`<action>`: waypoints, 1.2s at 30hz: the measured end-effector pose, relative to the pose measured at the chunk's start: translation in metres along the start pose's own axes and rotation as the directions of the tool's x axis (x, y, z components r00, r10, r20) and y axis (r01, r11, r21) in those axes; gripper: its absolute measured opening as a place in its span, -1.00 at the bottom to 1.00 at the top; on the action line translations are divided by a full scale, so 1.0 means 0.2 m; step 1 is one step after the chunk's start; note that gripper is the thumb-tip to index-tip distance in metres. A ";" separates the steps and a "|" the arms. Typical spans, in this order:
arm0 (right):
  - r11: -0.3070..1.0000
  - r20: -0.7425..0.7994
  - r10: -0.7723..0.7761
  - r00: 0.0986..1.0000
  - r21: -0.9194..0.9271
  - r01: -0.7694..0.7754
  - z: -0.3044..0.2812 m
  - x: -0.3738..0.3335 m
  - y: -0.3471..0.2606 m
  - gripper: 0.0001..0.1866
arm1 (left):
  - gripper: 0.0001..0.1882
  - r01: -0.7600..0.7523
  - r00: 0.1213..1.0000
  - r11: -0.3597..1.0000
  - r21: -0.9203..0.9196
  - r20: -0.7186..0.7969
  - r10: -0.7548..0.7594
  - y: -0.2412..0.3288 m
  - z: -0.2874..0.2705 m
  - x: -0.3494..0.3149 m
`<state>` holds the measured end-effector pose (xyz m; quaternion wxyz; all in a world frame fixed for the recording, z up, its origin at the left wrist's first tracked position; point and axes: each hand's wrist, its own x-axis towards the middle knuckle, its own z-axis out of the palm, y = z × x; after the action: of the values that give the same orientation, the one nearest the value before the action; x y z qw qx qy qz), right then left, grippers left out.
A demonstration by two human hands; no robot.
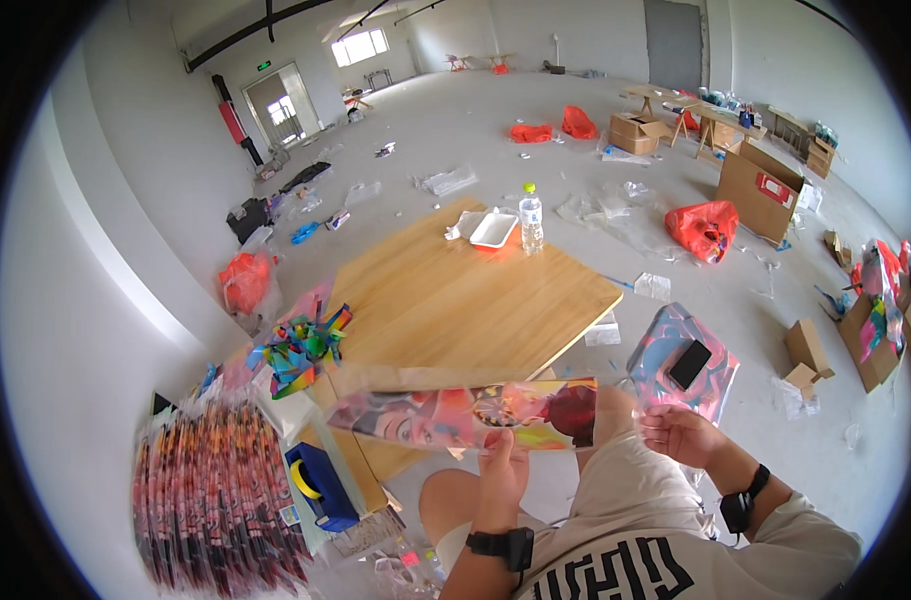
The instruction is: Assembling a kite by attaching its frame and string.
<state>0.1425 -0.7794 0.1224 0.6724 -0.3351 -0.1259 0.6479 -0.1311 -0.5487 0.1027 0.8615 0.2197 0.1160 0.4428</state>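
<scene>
A long, flat, colourful printed piece in a clear plastic bag (515,408) lies level across my lap, over the table's near edge. My left hand (502,468) pinches its lower edge near the middle, thumb on the front. At the bag's right end, past the print, clear plastic (617,412) runs to my right hand (678,436), whose fingers are closed on it. Beyond that hand sits a pink and blue patterned packet (665,350) with a black phone (689,365) on top. A thick row of similar bagged prints (215,490) is stacked at my left.
On the wooden table (455,300) stand a water bottle (531,220) and a white tray (495,230). Rainbow ribbons (310,345) heap at its left corner, with a blue tape dispenser (320,487) nearer. Cardboard boxes (758,190), red bags (703,230) and plastic scraps litter the floor.
</scene>
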 end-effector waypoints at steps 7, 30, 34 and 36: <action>0.960 0.303 -0.079 0.950 -0.234 0.154 0.34 0.17 0.17 -0.57 | -0.85 -0.092 0.977 0.996 0.021 -0.193 0.095 -0.03 0.16 -0.09; 0.978 0.309 0.174 0.935 0.061 -0.202 0.92 0.60 0.54 -0.69 | -0.51 -0.210 0.977 0.977 0.029 -0.021 0.210 0.59 -0.01 -1.04; 0.971 0.316 0.216 0.924 0.028 -0.236 1.06 0.61 0.61 -0.68 | -0.48 -0.252 0.967 0.967 -0.023 -0.044 0.251 0.64 -0.02 -1.07; 0.953 0.400 0.296 0.867 -0.068 -0.294 1.05 0.62 0.61 -0.53 | -0.46 -0.311 0.946 0.950 -0.021 -0.101 0.308 0.71 -0.08 -1.10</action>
<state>-0.0653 -0.6075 0.1708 0.5237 -0.2103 -0.2115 0.7980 -0.3656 -0.6504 0.1582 0.7787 0.1978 0.1135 0.5845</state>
